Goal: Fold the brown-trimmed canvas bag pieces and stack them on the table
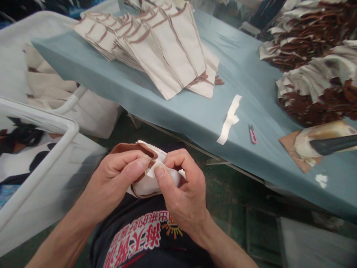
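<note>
Just above my lap I hold a folded sewn piece (145,187), off-white with brown edging. My left hand (122,171) pinches its brown edge between thumb and forefinger. With my right hand (184,178) I grip the off-white side, thumb pressing a small white flap beside the brown edge. The two thumbs are close together. Part of the piece is hidden behind my fingers.
A blue-covered table (195,123) bears stacked off-white panels (170,48), white strips (230,119), pink thread snips (252,134), a glue pot with a brush (309,143) and brown-and-white bundles (320,82). White bins (75,128) stand at left.
</note>
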Demonstrator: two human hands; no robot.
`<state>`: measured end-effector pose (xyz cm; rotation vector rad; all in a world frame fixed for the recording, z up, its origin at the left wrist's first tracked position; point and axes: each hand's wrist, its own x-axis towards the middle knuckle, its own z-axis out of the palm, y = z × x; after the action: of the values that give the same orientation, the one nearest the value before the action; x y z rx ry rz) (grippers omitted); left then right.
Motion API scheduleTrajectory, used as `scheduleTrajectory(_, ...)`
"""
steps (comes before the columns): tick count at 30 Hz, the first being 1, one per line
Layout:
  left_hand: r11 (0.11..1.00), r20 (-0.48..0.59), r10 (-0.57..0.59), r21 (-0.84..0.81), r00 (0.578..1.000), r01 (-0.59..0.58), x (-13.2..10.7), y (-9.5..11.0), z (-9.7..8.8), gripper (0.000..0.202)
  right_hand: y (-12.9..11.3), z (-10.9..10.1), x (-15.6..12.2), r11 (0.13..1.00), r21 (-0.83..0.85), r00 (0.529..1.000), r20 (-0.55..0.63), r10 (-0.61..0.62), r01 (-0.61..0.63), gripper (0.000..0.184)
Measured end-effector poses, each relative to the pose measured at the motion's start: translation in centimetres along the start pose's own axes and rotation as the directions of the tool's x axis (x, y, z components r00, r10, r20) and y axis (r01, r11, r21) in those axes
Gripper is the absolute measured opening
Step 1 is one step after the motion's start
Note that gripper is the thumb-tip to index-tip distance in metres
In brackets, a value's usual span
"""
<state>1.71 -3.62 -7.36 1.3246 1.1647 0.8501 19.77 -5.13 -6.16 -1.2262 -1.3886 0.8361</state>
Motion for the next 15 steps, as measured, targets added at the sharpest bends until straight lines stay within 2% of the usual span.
scheduleTrajectory(4,0.996,0.017,-0.015,-0.09,1.0,0.017,0.0,0.1,0.0,0.048,-0.1,0.1,0.1,1.0,-0.003,1.0,-0.008,0.015,-0.015,0.021)
scheduleTrajectory(9,0.999,0.01,-0.001,-0.05,1.0,0.001,0.1,1.0,0.2,0.044,-0.2,0.3,0.2,0.999,0.003,0.999,-0.004,0.053,-0.053,0.022)
scheduleTrajectory(15,0.999,-0.015,0.035,-0.027,0.999,-0.035,0.0,1.3,0.2,0.037,-0.5,0.5,0.2,0.981,0.037,0.982,0.039,0.187,-0.188,0.023)
